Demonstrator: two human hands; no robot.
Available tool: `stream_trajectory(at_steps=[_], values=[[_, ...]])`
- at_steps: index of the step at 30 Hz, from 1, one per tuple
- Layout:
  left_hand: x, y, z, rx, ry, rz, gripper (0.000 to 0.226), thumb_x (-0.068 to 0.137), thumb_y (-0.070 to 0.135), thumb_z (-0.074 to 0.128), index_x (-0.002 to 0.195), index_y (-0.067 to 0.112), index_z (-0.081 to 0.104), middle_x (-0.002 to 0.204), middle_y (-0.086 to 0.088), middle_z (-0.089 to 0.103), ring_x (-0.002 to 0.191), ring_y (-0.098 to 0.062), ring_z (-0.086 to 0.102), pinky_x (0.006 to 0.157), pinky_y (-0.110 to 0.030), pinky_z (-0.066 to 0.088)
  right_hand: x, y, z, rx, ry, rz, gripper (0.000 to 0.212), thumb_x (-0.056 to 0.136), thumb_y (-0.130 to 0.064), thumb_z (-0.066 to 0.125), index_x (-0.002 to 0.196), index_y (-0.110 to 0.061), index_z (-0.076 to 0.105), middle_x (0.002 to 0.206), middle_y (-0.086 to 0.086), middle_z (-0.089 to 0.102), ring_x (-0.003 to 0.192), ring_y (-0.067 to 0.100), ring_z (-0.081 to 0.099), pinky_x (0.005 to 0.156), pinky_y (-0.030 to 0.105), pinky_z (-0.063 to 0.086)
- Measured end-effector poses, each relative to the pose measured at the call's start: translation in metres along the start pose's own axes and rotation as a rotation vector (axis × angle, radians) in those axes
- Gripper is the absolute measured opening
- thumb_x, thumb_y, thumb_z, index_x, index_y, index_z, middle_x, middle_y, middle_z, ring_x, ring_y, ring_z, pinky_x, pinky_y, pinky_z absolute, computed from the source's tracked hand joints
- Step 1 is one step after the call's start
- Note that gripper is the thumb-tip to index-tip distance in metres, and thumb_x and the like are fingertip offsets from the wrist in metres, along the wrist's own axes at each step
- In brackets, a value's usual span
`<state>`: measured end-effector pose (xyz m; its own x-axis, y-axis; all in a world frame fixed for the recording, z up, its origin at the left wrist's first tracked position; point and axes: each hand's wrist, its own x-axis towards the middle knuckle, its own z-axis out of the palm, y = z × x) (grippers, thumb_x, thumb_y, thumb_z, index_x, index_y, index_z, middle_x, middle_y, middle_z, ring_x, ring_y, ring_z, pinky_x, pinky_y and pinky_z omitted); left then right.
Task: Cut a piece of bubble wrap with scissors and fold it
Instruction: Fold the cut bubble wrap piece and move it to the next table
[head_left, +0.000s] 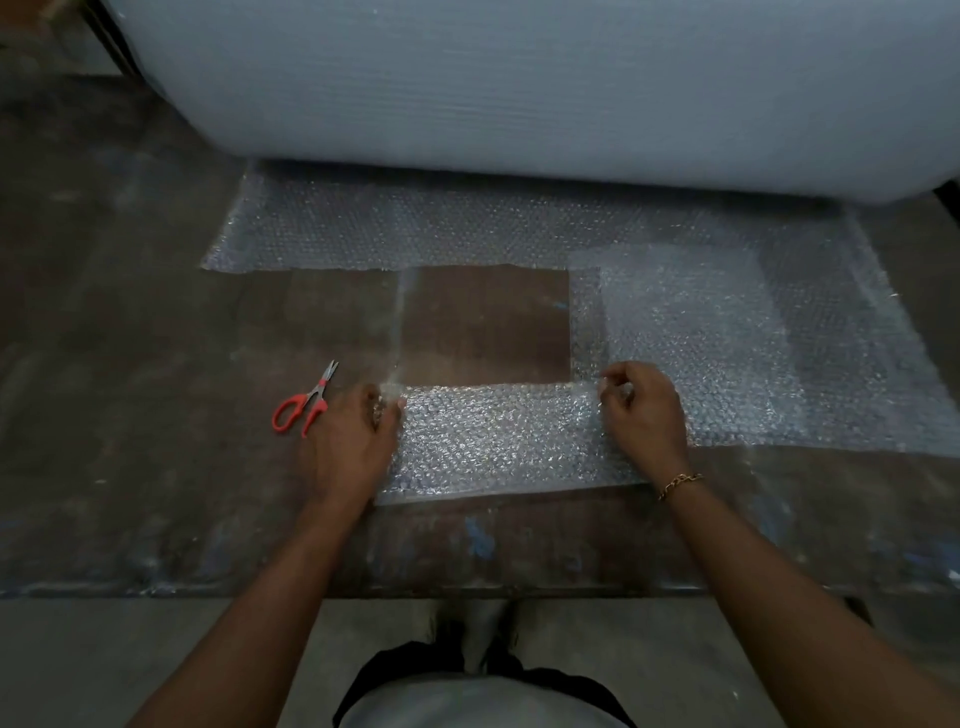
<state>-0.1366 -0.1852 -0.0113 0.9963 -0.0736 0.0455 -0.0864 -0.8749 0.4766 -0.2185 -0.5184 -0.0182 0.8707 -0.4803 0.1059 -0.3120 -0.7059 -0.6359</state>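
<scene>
Fingers (615, 387) of the right hand (644, 415) are pinched shut on the far right corner of the cut bubble wrap piece (498, 439), which lies on the counter (156, 493); the left hand (350, 441) curls closed on its far left corner. Uneven pulls would likely skew the fold, and the slick film could slip free. Scissors (304, 402) lie just left, untouched.

Worktop (156, 291) is a dark brown board, pretty scuffed, with blue paint smudges (480, 538) near the front edge. Past that edge there's a grey concrete floor (130, 660) at the bottom. Gold chain bracelet (679, 484) shows on the right side.
</scene>
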Motion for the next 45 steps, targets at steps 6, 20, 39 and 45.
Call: stream_trajectory(at_steps=[6,20,39,45], values=[[-0.011,0.037,0.001,0.103,0.109,0.291,0.035,0.096,0.039,0.055,0.123,0.017,0.063,0.129,-0.009,0.058,0.120,-0.032,0.052,0.100,-0.048,0.043,-0.018,-0.028,-0.002,-0.227,0.046,-0.241,0.037,0.094,-0.040,0.052,0.122,-0.020,0.063,0.126,0.003,0.062,0.115,0.026,0.056,0.092,0.043,0.046],[-0.029,0.055,0.065,0.339,-0.270,0.403,0.069,0.105,0.057,0.010,0.163,0.021,0.001,0.171,-0.007,-0.007,0.157,-0.024,-0.012,0.128,-0.049,0.001,-0.043,-0.040,0.048,-0.498,-0.389,-0.311,0.074,0.102,-0.065,0.014,0.162,-0.023,0.002,0.170,0.002,-0.007,0.156,0.021,-0.013,0.126,0.045,-0.003],[-0.025,0.007,0.033,0.303,-0.221,0.243,0.084,0.097,0.076,0.005,0.163,0.025,-0.002,0.170,-0.005,-0.010,0.157,-0.023,-0.013,0.127,-0.053,-0.003,-0.034,0.003,0.009,-0.525,-0.349,-0.146,0.084,0.096,-0.076,0.005,0.162,-0.025,-0.001,0.171,0.001,-0.007,0.155,0.019,-0.016,0.126,0.046,-0.005],[-0.026,0.012,0.020,0.239,-0.139,0.220,0.079,0.096,0.073,0.024,0.158,0.023,0.027,0.169,-0.008,0.015,0.156,-0.028,0.012,0.123,-0.056,0.016,-0.030,-0.013,-0.004,-0.474,-0.206,-0.263,0.069,0.096,-0.065,0.032,0.151,-0.023,0.039,0.158,0.002,0.039,0.149,0.025,0.029,0.119,0.050,0.021]])
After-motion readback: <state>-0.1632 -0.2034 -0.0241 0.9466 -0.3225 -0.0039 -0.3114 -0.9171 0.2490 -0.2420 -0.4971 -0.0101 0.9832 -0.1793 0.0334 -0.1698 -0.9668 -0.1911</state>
